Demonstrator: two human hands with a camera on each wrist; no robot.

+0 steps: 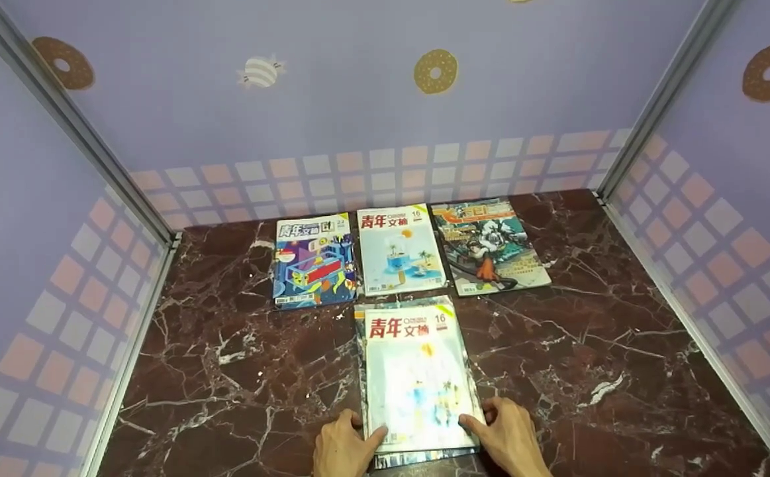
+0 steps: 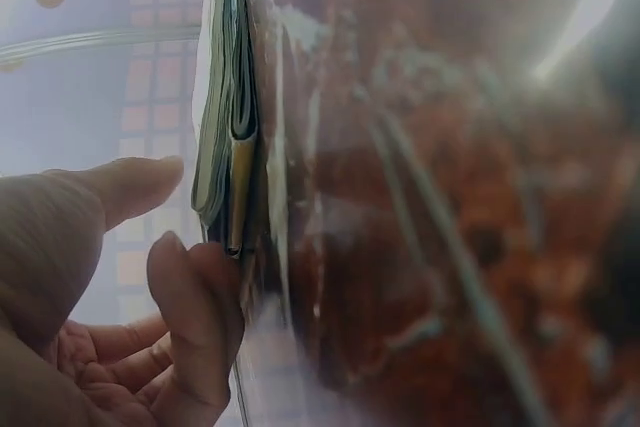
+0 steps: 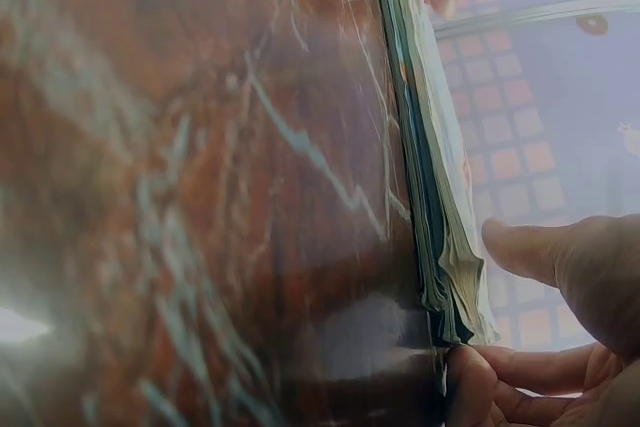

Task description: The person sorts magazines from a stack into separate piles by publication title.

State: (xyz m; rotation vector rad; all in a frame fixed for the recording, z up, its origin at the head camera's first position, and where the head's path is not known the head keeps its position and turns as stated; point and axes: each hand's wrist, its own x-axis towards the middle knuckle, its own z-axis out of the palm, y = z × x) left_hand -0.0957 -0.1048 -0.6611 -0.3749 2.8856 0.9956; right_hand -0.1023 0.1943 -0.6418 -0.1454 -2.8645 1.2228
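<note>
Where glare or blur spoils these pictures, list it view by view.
Head: glare washes out the artwork on the front 青年文摘 magazine; left wrist: marbled tabletop blurred, bright streak at upper right; right wrist: tabletop blurred, bright patch at lower left, page edges sharper.

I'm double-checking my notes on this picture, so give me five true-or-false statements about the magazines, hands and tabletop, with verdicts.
1. The left hand and right hand are at the near corners of the magazine stack. True.
2. The stack is topped by a cover numbered 22. False: its top cover shows 16.
3. The purple-blue magazine lies beyond the stack. True.
4. The orange-titled magazine stands upright. False: the orange-titled magazine lies flat.
5. The tabletop is dark with pale veins. True.
</note>
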